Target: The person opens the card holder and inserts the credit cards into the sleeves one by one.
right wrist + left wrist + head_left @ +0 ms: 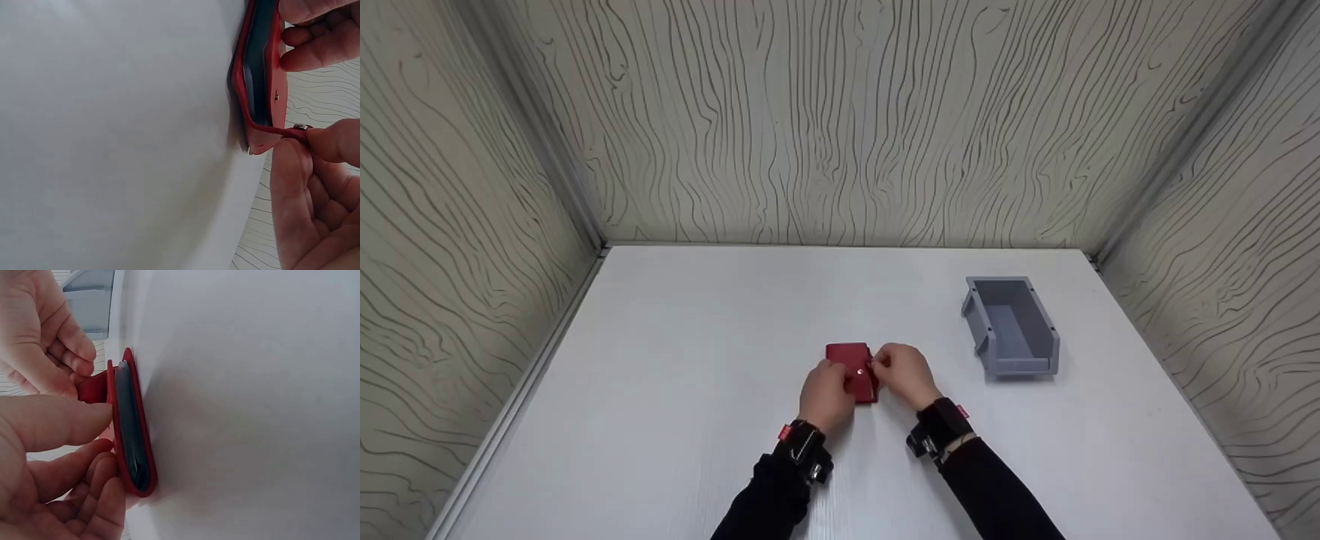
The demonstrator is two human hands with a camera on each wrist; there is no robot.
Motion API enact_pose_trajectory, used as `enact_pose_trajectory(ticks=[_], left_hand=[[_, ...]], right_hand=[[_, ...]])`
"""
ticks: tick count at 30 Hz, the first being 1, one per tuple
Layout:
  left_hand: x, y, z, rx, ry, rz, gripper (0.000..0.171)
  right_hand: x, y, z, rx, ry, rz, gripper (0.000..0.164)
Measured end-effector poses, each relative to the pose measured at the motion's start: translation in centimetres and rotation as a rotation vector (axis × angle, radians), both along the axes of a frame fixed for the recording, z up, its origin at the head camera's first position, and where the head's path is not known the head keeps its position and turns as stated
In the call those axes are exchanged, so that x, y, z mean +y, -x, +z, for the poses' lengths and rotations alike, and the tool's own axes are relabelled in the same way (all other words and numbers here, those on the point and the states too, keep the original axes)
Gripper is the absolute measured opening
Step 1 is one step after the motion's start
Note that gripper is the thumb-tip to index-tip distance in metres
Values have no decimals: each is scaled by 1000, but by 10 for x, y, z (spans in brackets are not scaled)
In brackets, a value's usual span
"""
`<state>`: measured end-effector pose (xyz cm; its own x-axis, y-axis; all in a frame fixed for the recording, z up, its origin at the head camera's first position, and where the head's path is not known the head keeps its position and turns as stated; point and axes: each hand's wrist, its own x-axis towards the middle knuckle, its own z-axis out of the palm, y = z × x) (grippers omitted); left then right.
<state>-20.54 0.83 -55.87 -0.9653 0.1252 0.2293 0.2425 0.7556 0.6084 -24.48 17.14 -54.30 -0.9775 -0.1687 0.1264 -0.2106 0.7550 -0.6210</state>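
A small red wallet (847, 355) lies on the white table, with dark inner sleeves (130, 422) showing between its covers in the left wrist view. My left hand (825, 394) holds it from the left, thumb and curled fingers against the upper cover and folded edge. On the opposite side, my right hand (906, 373) pinches the wallet's closing strap (293, 133) between thumb and forefinger. A metal snap (302, 126) shows on the strap, which stands away from the cover. The cover carries a matching snap stud (277, 97).
A grey open-front plastic bin (1011, 366) stands on the table (697, 322) to the right of the hands. Wood-grain patterned panels (810, 135) enclose the table at the back and both sides.
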Motion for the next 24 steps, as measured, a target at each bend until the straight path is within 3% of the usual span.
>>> enact_pose_trajectory(ticks=[11, 24], left_hand=[[-1, 2, -2, -31, -16, -17, 13], [-1, 1, -3, 16, -11, -20, 15]], right_hand=[[-12, -2, -6, 44, -61, -1, 15], [-18, -6, -9, 99, -129, 61, 17]])
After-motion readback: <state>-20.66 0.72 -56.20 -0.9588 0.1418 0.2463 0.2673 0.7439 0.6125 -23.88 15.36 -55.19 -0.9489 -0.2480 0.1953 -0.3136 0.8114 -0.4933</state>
